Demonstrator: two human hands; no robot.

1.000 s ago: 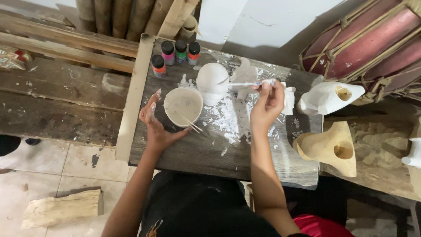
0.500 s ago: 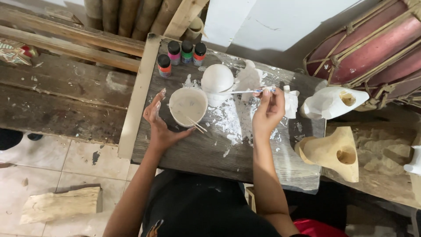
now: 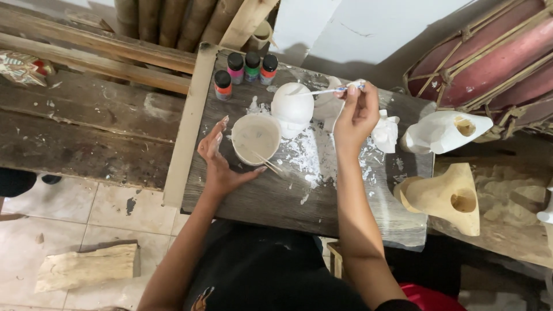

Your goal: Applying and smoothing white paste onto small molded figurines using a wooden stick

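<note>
While a paint-spattered wooden surface (image 3: 276, 201) is worked at, a cup of white paint (image 3: 256, 138) is cupped loosely by the open left hand (image 3: 218, 161); beyond it, a white figure (image 3: 292, 107) is touched by a thin brush (image 3: 322, 91) pinched in the right hand (image 3: 355, 115).

Both forearms are bare from wrist to elbow, with no sleeves, watch or rings in sight. The left hand (image 3: 222, 158) and right hand (image 3: 354, 115) wear no gloves. A black garment covers the lap, with a small orange-and-white print near its lower edge.
</note>
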